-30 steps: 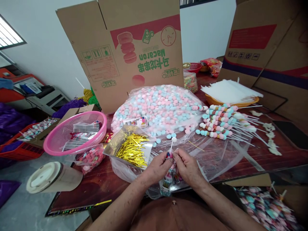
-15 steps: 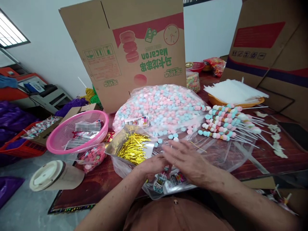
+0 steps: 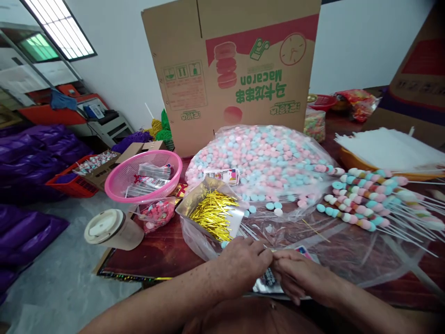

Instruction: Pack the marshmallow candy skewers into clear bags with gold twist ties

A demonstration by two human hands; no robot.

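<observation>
My left hand (image 3: 243, 262) is closed, its fingers curled at the table's front edge. My right hand (image 3: 302, 276) meets it fingertip to fingertip, with its fingers pressed together. What lies between the fingertips is hidden. Under both hands is a silver printed packet (image 3: 267, 285), partly covered. Just beyond my left hand stands an open carton of gold twist ties (image 3: 213, 211), with thin white sticks (image 3: 247, 230) beside it. Farther back lies a large clear bag of pink and blue candies (image 3: 257, 157). Skewers of coloured candies (image 3: 365, 197) are piled to the right.
A pink basket (image 3: 110, 183) with packets stands at left, near a lidded cup (image 3: 114, 229) and a small bag of pink candies (image 3: 158, 214). A tall cardboard box (image 3: 194, 97) rises behind. White sheets (image 3: 389, 148) fill a basket at right.
My hands have come closer together, fingertips now meeting lower over the packet; the left fingers have curled. The view has swung left, so the table's things appear farther right.
</observation>
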